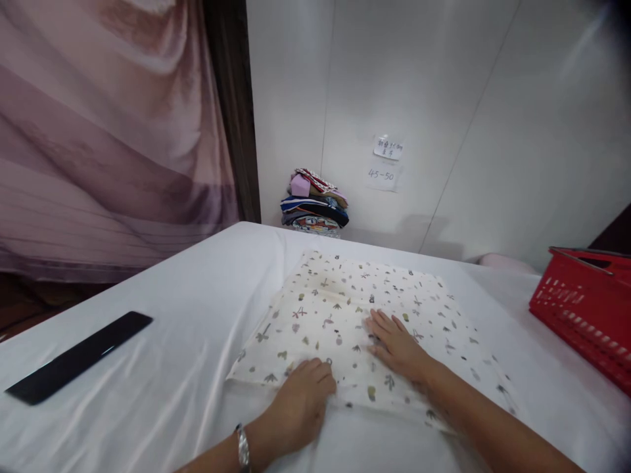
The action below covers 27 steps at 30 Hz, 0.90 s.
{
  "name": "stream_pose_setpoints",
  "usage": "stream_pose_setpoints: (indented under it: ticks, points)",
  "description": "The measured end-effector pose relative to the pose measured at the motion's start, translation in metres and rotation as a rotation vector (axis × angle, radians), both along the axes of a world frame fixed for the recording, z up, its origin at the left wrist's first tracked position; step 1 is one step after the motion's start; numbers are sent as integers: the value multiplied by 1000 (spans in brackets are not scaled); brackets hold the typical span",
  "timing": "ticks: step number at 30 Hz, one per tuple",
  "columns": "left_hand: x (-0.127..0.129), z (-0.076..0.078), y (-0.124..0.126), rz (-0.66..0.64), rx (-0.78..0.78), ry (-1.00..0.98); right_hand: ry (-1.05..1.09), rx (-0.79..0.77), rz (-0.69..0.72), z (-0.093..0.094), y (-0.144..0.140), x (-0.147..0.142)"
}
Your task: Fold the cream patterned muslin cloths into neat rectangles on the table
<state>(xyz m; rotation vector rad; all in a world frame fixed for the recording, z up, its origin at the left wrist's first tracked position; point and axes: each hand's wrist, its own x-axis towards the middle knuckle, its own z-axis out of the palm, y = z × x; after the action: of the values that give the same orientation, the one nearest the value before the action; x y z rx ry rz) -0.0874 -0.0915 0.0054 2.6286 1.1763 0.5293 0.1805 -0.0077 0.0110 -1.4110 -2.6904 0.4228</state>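
Note:
A cream cloth [345,309] printed with small leaves, twigs and other motifs lies spread out on a white-covered surface. My right hand [397,345] rests flat on the middle of it, fingers stretched out. At the near edge of the cloth, my left hand [308,394] has its fingers curled down onto the fabric, closed on the edge. The thumb and fingertips of that hand are partly hidden. A silver bracelet [243,448] is on the left wrist. Slight wrinkles cross the cloth between the two hands.
A long black flat strip [79,358] lies on the white sheet [182,289] to the left. Folded fabrics [315,202] are stacked at the far edge by the wall. On the right stands a red plastic basket [582,309]. Paper notes [384,176] hang on the wall.

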Motion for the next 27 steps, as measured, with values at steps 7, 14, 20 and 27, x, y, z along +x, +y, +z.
stream_pose_setpoints:
  ticks: [7,14,20,27]
  points:
    - [0,-19,9,14,-60,29,2,46,-19,-7,52,3]
    - [-6,-62,25,-54,14,-17,-12,87,-68,-15,102,-15]
    - [-2,-90,28,-48,-3,-67,-85,39,-124,-16,154,-39]
    - [2,-94,29,17,-37,-70,-4,85,188,-21,180,-90]
